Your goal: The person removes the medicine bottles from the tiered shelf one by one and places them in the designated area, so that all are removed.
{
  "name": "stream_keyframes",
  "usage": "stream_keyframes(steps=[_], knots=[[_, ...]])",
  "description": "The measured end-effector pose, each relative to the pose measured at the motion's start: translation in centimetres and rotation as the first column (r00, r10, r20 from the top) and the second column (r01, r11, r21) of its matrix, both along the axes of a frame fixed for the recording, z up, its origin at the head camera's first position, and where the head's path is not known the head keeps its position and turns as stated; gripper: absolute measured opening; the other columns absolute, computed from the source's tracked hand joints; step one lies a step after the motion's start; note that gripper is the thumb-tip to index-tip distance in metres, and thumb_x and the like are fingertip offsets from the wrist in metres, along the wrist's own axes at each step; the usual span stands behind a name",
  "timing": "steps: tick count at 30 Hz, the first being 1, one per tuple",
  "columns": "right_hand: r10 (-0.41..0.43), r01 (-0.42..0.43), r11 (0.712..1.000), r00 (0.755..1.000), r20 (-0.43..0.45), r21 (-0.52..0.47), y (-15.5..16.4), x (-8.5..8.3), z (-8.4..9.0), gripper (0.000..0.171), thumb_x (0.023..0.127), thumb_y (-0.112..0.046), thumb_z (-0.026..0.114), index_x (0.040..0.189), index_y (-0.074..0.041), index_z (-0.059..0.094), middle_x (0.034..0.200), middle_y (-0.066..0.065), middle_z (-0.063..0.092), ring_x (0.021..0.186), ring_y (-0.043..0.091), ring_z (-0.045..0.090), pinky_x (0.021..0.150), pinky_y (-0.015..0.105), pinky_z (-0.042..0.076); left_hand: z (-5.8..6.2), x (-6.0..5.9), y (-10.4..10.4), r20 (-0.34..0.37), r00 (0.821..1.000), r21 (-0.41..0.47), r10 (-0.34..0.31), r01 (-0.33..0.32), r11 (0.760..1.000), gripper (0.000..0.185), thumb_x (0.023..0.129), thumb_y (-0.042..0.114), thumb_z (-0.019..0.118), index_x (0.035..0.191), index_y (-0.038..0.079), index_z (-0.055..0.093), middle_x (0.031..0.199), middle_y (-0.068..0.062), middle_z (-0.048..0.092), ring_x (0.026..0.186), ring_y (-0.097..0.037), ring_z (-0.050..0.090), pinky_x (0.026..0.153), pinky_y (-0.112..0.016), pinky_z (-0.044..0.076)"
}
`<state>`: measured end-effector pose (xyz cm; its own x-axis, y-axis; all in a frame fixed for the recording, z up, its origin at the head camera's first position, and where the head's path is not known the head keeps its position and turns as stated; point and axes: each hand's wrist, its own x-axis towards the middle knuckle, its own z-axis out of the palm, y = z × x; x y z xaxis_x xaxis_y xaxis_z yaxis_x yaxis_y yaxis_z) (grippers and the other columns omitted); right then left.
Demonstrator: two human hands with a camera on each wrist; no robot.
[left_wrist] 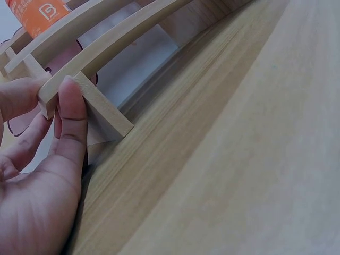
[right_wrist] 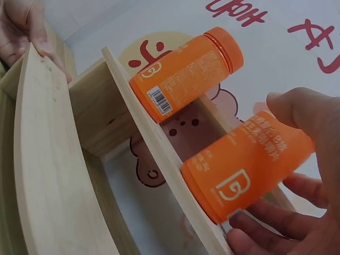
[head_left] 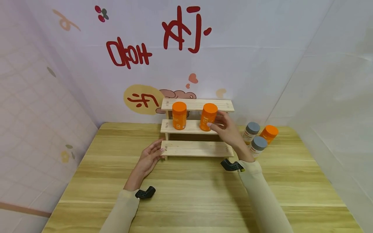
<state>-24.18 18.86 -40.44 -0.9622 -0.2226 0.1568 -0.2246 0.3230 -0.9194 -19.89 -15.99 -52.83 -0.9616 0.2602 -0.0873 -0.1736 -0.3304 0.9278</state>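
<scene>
A three-step wooden rack (head_left: 197,149) stands on the table. On its middle step an orange bottle (head_left: 179,115) stands upright at the left. My right hand (head_left: 225,127) grips a second orange bottle (head_left: 208,116) (right_wrist: 247,167), slightly tilted, its base on the same step. My left hand (head_left: 150,157) rests against the left end of the lowest step (left_wrist: 85,93), straight fingers (left_wrist: 71,114) touching the wood. The first bottle (right_wrist: 183,74) also shows in the right wrist view.
Right of the rack on the wooden table (head_left: 186,194) stand two grey-capped bottles (head_left: 251,132) (head_left: 258,146) and another orange bottle (head_left: 268,133). White printed walls close in at the back and both sides.
</scene>
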Motion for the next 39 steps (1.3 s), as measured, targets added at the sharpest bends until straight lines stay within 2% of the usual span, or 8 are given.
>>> stream_keyframes(steps=[4,8,15,27,35,39], knots=[[-0.026,0.026,0.999,0.999,0.020,0.020,-0.6,-0.9,0.1,0.068,0.097,-0.037,0.072,0.155,-0.020,0.041,0.146,0.014,0.056,0.135,0.033,0.055,0.116,0.053,0.044,0.1,0.0,0.1,-0.004,1.000,0.002,0.000,0.000,1.000,0.064,0.102,0.002,0.060,0.160,0.003,0.032,0.129,-0.005,0.053,0.103,-0.011,0.060,0.077,-0.020,0.057],[-0.034,0.034,0.999,0.999,0.006,0.013,-1.1,-1.5,-0.1,0.062,0.097,-0.036,0.072,0.151,-0.018,0.046,0.144,0.014,0.059,0.134,0.032,0.056,0.116,0.052,0.045,0.1,0.0,0.1,-0.002,1.000,-0.002,0.007,-0.007,1.000,0.065,0.102,0.001,0.060,0.160,0.000,0.030,0.128,-0.006,0.054,0.102,-0.011,0.060,0.076,-0.020,0.057],[-0.049,0.049,0.997,0.999,-0.015,0.053,-1.8,-1.7,-0.3,0.062,0.096,-0.041,0.073,0.149,-0.019,0.048,0.142,0.013,0.060,0.131,0.032,0.058,0.112,0.051,0.049,0.1,0.0,0.2,0.006,1.000,-0.001,0.019,-0.019,1.000,0.062,0.101,0.001,0.061,0.158,0.003,0.035,0.127,-0.006,0.054,0.102,-0.011,0.061,0.076,-0.020,0.058],[-0.033,0.033,0.999,0.999,-0.041,0.013,-1.2,-0.6,0.3,0.058,0.097,-0.031,0.073,0.148,-0.017,0.049,0.140,0.013,0.060,0.128,0.032,0.059,0.110,0.050,0.051,0.1,0.1,0.0,0.006,1.000,0.003,0.016,-0.016,1.000,0.063,0.102,0.001,0.059,0.160,0.004,0.032,0.125,-0.002,0.056,0.100,-0.010,0.061,0.076,-0.020,0.057],[-0.011,0.011,1.000,0.999,-0.053,0.002,0.0,0.7,1.4,0.059,0.098,-0.033,0.071,0.150,-0.020,0.046,0.143,0.010,0.058,0.132,0.028,0.056,0.114,0.050,0.048,0.1,0.1,0.0,0.002,1.000,0.007,0.014,-0.014,1.000,0.063,0.102,0.002,0.060,0.159,0.004,0.033,0.123,-0.002,0.056,0.098,-0.010,0.061,0.076,-0.020,0.057],[-0.034,0.034,0.999,0.997,-0.069,-0.003,1.1,1.5,1.9,0.058,0.098,-0.032,0.072,0.149,-0.021,0.047,0.140,0.009,0.059,0.130,0.026,0.057,0.113,0.047,0.049,0.0,0.1,0.0,-0.006,1.000,0.006,0.006,-0.006,1.000,0.063,0.102,0.002,0.060,0.159,0.004,0.033,0.122,-0.001,0.056,0.099,-0.010,0.061,0.077,-0.020,0.057]])
